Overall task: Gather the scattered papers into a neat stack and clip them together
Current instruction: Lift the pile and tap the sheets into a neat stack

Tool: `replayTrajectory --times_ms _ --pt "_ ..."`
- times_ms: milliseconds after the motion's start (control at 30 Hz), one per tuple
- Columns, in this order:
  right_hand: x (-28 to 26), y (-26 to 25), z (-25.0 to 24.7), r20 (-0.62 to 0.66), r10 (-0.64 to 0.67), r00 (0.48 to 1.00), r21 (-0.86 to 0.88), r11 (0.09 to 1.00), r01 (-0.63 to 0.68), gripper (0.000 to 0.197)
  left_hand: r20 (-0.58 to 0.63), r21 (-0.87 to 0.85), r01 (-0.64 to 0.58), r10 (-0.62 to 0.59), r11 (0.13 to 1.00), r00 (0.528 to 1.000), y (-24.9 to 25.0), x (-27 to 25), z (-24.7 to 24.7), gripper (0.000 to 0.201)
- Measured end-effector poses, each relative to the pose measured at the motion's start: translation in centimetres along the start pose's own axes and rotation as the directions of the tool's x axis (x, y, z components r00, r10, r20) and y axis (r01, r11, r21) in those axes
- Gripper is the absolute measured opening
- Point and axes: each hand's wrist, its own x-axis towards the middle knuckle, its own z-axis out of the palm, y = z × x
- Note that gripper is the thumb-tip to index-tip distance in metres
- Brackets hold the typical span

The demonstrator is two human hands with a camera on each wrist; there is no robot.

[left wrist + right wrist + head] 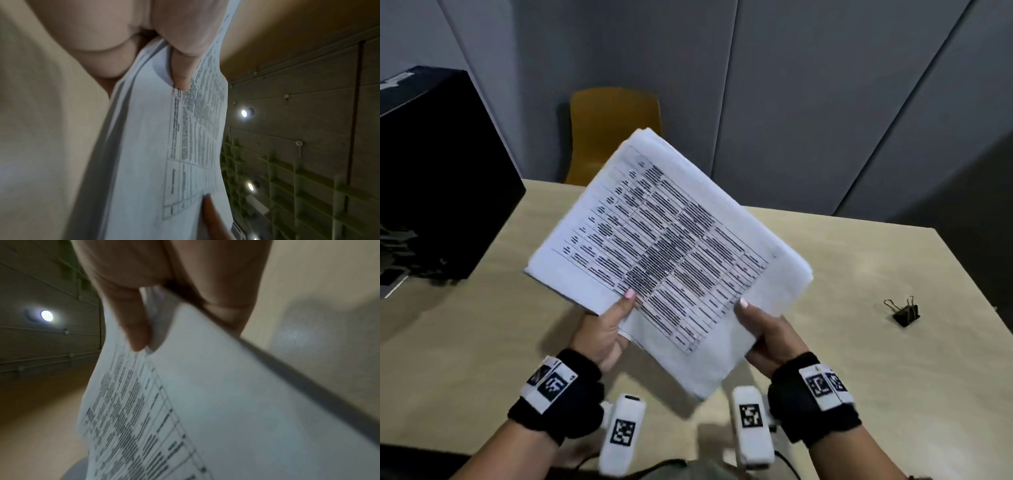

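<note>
A: What does the head camera show?

B: The stack of papers is lifted clear of the beige table, tilted like a diamond with one corner pointing down. The left hand pinches the lower left edge, thumb on the printed top sheet. The right hand grips the lower right edge the same way, thumb on top and fingers underneath. A black binder clip lies on the table well apart to the right, touched by neither hand. A black box stands at the table's left, and a mustard chair sits behind the far edge.

A: And the left wrist view?

B: It is blurred, but the thumb presses on the printed table of the top sheet while curled fingers close under the stack. Several sheet edges show, slightly staggered.

A: The right wrist?

B: Much the same: the right hand's thumb lies on the top sheet, the other fingers wrapped behind the papers, clamped on the stack. Ceiling lights show beyond.
</note>
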Motion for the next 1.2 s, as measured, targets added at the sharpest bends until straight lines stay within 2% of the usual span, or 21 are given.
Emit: replayTrajectory --times_ms 67,100,133,200,233,267,333,400,433,500,533,633,667,767,800,867,933,1033,1067,1133,1200 --pt "0.3 -0.7 0.1 0.0 -0.079 0.997 -0.027 0.996 0.079 0.034 0.012 -0.006 0.01 -0.01 1.0 1.0 -0.2 -0.3 0.2 0.081" --pt "0.4 -1.2 -0.2 -0.035 -0.122 0.992 -0.083 0.989 0.119 0.025 0.023 -0.039 0.0 0.001 0.999 1.0 0.2 -0.2 -0.1 0.078" --pt "0.3 -1.7 -0.8 -0.059 -0.156 0.986 -0.137 0.98 0.147 0.021 0.045 -0.094 0.007 -0.002 0.996 0.999 0.8 0.0 -0.8 0.072" --pt "-0.1 -2.7 -2.8 -0.087 -0.195 0.977 -0.227 0.959 0.171 0.029 0.126 -0.182 0.033 -0.01 0.983 0.992 3.0 0.4 -2.8 0.053" --pt "-0.3 -3.1 -3.7 -0.099 -0.195 0.976 -0.281 0.946 0.16 0.029 0.198 -0.157 0.055 -0.023 0.986 0.98 4.0 0.5 -3.7 0.058" --pt "-0.5 -3.4 -4.5 -0.099 -0.204 0.974 -0.32 0.933 0.163 0.028 0.266 -0.071 0.076 -0.055 0.995 0.962 4.8 0.6 -4.5 0.072" --pt "-0.8 -3.6 -5.3 -0.067 -0.215 0.974 -0.391 0.904 0.172 0.024 0.319 0.196 0.088 -0.149 0.977 0.936 5.2 0.6 -5.1 0.09" --pt "-0.8 -3.3 -5.0 -0.038 -0.249 0.968 -0.479 0.855 0.201 0.013 0.279 0.416 -0.005 -0.123 0.909 0.952 4.3 1.0 -4.6 0.081" --pt "-0.8 -3.2 -4.4 -0.028 -0.274 0.961 -0.515 0.828 0.222 0.007 0.239 0.471 -0.063 -0.059 0.88 0.969 3.8 1.4 -4.1 0.063" --pt "-0.4 -2.7 -3.9 -0.027 -0.343 0.939 -0.573 0.775 0.267 0.037 0.183 0.528 -0.16 0.073 0.834 0.981 2.9 1.7 -2.9 0.021" --pt "-0.3 -2.7 -3.8 -0.034 -0.367 0.929 -0.584 0.762 0.28 0.043 0.166 0.526 -0.174 0.099 0.833 0.981 2.6 1.7 -2.7 0.022" --pt "-0.4 -2.7 -4.1 -0.041 -0.426 0.904 -0.608 0.728 0.316 0.035 0.203 0.517 -0.208 0.117 0.831 0.972 1.9 1.0 -2.4 0.029" --pt "-0.6 -2.7 -4.4 -0.03 -0.448 0.894 -0.632 0.701 0.33 0.039 0.211 0.523 -0.214 0.118 0.825 0.97 1.7 0.7 -2.3 0.032" --pt "-0.7 -2.4 -4.9 -0.007 -0.482 0.876 -0.707 0.622 0.336 0.056 0.145 0.512 -0.195 0.14 0.837 0.98 0.9 0.6 -2.2 0.033" --pt "-0.8 -2.3 -4.7 -0.019 -0.495 0.869 -0.717 0.612 0.333 0.055 0.123 0.511 -0.197 0.156 0.837 0.98 0.7 0.6 -2.0 0.03" --pt "-0.7 -1.9 -4.2 -0.055 -0.534 0.844 -0.688 0.633 0.356 0.035 0.092 0.53 -0.214 0.196 0.82 0.976 0.7 0.6 -1.6 0.028" --pt "-0.5 -1.9 -3.6 -0.09 -0.548 0.831 -0.682 0.642 0.35 0.039 0.111 0.542 -0.265 0.244 0.798 0.963 1.0 0.6 -1.0 0.029" --pt "-0.5 -2.4 -3.3 -0.106 -0.574 0.812 -0.681 0.637 0.361 0.029 0.124 0.548 -0.318 0.301 0.774 0.946 1.7 0.6 -0.1 0.032" --pt "-0.5 -2.5 -3.1 -0.11 -0.589 0.801 -0.667 0.641 0.38 0.03 0.119 0.531 -0.337 0.325 0.778 0.938 1.9 0.5 0.1 0.031" --pt "-0.8 -2.4 -2.4 -0.133 -0.626 0.768 -0.626 0.654 0.424 0.048 0.091 0.452 -0.385 0.387 0.805 0.917 2.3 0.0 0.3 0.033" --pt "-1.2 -2.5 -1.1 -0.22 -0.657 0.721 -0.579 0.683 0.445 0.058 0.036 0.367 -0.399 0.416 0.84 0.909 2.8 -0.8 1.1 0.034"
